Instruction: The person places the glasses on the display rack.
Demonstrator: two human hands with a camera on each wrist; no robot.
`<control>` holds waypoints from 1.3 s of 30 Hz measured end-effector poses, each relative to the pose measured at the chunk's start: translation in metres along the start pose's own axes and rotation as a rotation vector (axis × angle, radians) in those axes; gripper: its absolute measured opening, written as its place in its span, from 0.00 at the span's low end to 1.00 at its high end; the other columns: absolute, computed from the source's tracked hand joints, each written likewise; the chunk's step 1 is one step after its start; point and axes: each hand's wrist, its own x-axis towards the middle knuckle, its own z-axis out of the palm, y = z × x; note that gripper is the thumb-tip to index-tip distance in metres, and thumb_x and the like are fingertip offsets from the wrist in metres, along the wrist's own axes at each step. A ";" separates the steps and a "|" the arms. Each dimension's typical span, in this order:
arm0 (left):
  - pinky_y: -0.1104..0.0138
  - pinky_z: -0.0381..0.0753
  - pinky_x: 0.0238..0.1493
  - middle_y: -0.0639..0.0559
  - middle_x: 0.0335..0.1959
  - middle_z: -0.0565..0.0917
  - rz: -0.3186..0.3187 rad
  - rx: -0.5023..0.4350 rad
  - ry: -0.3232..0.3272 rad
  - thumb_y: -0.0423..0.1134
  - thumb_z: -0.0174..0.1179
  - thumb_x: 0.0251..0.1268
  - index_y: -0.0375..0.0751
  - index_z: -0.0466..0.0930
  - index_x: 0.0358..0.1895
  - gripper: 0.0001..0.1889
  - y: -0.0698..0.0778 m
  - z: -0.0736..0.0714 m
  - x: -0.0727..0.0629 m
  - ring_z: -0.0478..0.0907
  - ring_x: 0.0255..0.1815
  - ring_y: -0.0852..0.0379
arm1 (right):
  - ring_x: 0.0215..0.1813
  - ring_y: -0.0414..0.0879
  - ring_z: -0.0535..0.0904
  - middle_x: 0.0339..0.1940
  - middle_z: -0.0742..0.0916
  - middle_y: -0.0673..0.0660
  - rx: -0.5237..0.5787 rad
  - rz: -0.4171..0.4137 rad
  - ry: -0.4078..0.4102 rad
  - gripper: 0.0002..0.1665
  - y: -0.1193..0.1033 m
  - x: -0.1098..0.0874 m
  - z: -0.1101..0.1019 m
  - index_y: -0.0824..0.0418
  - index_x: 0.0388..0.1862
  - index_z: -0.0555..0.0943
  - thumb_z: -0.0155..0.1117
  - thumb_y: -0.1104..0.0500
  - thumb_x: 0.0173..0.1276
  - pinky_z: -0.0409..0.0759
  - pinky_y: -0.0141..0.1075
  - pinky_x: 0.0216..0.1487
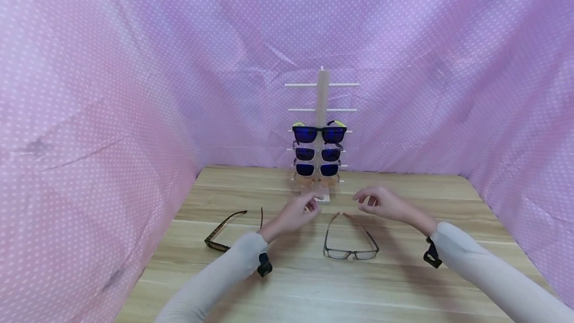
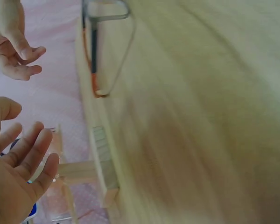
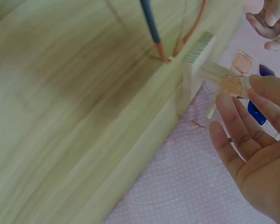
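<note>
My left hand (image 1: 297, 212) hovers over the table just in front of the display stand (image 1: 322, 98), its fingers loosely curved and holding nothing. To its right, my right hand (image 1: 382, 204) is also raised and empty, with relaxed, slightly bent fingers. Between and below the hands, a pair of clear-lens eyeglasses (image 1: 355, 252) lies with its temples pointing toward the stand. Four pairs of glasses hang on the stand: dark sunglasses (image 1: 305, 135) uppermost, two blue-lens pairs beneath, and an orange-tinted pair (image 1: 329, 181) lowest. Both wrist views show the fingers spread near the stand's wooden base (image 3: 196, 60).
Left of my left forearm lie tortoiseshell glasses (image 1: 217, 245) with temples unfolded, partly hidden by the sleeve. Two bare white rods (image 1: 344, 84) cross the stand's upper part. Pink dotted cloth (image 1: 251, 24) surrounds the wooden table (image 1: 305, 293) at the back and sides.
</note>
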 end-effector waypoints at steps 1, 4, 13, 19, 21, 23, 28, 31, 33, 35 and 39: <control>0.70 0.83 0.47 0.52 0.38 0.86 -0.009 -0.006 -0.022 0.35 0.61 0.73 0.37 0.78 0.61 0.17 0.000 0.002 -0.002 0.81 0.40 0.63 | 0.32 0.38 0.83 0.39 0.89 0.63 -0.002 -0.007 -0.013 0.13 0.001 -0.002 0.001 0.71 0.49 0.84 0.67 0.68 0.67 0.83 0.31 0.34; 0.71 0.81 0.48 0.54 0.39 0.85 -0.051 -0.030 -0.092 0.37 0.61 0.74 0.40 0.77 0.63 0.18 -0.002 0.006 -0.007 0.79 0.41 0.65 | 0.33 0.38 0.83 0.40 0.89 0.63 -0.001 -0.017 -0.045 0.12 0.002 -0.008 0.003 0.71 0.48 0.85 0.67 0.69 0.66 0.83 0.31 0.34; 0.75 0.81 0.50 0.56 0.40 0.85 -0.033 -0.048 -0.240 0.39 0.62 0.74 0.40 0.77 0.64 0.19 -0.010 0.017 -0.018 0.80 0.42 0.68 | 0.34 0.38 0.83 0.41 0.88 0.68 0.086 -0.037 -0.136 0.13 0.006 -0.023 0.007 0.73 0.47 0.84 0.67 0.71 0.63 0.83 0.33 0.35; 0.76 0.81 0.50 0.53 0.40 0.86 0.030 -0.078 -0.313 0.40 0.62 0.74 0.40 0.78 0.62 0.18 -0.011 0.023 -0.022 0.80 0.41 0.70 | 0.36 0.47 0.85 0.43 0.88 0.70 0.132 -0.068 -0.236 0.15 0.012 -0.032 0.009 0.75 0.48 0.83 0.66 0.74 0.61 0.86 0.39 0.36; 0.76 0.81 0.50 0.51 0.40 0.86 0.029 -0.093 -0.327 0.38 0.63 0.73 0.39 0.78 0.62 0.18 -0.010 0.024 -0.022 0.79 0.41 0.70 | 0.38 0.50 0.86 0.44 0.89 0.69 0.139 -0.063 -0.268 0.16 0.013 -0.033 0.009 0.75 0.49 0.83 0.65 0.76 0.61 0.86 0.42 0.38; 0.75 0.82 0.50 0.50 0.40 0.86 0.016 -0.112 -0.332 0.38 0.63 0.72 0.38 0.79 0.61 0.17 -0.009 0.025 -0.022 0.79 0.40 0.71 | 0.40 0.53 0.86 0.45 0.89 0.69 0.155 -0.048 -0.297 0.17 0.013 -0.035 0.009 0.75 0.49 0.83 0.64 0.77 0.59 0.87 0.43 0.39; 0.74 0.83 0.50 0.49 0.39 0.87 0.012 -0.174 -0.351 0.35 0.65 0.70 0.36 0.81 0.56 0.15 -0.007 0.024 -0.022 0.79 0.40 0.70 | 0.42 0.56 0.86 0.49 0.88 0.72 0.223 -0.034 -0.371 0.26 0.012 -0.037 0.009 0.76 0.51 0.83 0.58 0.84 0.50 0.87 0.43 0.38; 0.75 0.82 0.49 0.50 0.39 0.87 0.013 -0.202 -0.369 0.36 0.67 0.69 0.36 0.83 0.53 0.13 -0.007 0.024 -0.022 0.79 0.40 0.70 | 0.42 0.57 0.86 0.49 0.87 0.73 0.258 -0.045 -0.402 0.30 0.013 -0.038 0.010 0.76 0.51 0.82 0.56 0.86 0.46 0.87 0.40 0.38; 0.75 0.82 0.49 0.50 0.40 0.87 0.007 -0.219 -0.379 0.36 0.68 0.67 0.36 0.84 0.51 0.12 -0.007 0.024 -0.022 0.79 0.40 0.70 | 0.43 0.57 0.86 0.50 0.87 0.73 0.271 -0.054 -0.412 0.32 0.013 -0.038 0.010 0.75 0.51 0.82 0.55 0.87 0.44 0.87 0.38 0.38; 0.75 0.82 0.48 0.49 0.41 0.88 -0.004 -0.235 -0.380 0.36 0.70 0.65 0.37 0.85 0.50 0.12 -0.007 0.025 -0.023 0.80 0.40 0.69 | 0.43 0.57 0.86 0.50 0.87 0.73 0.287 -0.050 -0.423 0.31 0.012 -0.039 0.010 0.75 0.51 0.83 0.57 0.86 0.45 0.86 0.36 0.38; 0.74 0.83 0.47 0.47 0.41 0.89 -0.027 -0.259 -0.386 0.34 0.72 0.61 0.35 0.85 0.49 0.14 -0.007 0.027 -0.024 0.82 0.39 0.67 | 0.40 0.55 0.87 0.52 0.87 0.73 0.308 -0.032 -0.445 0.27 0.011 -0.041 0.011 0.74 0.51 0.83 0.64 0.83 0.49 0.86 0.35 0.38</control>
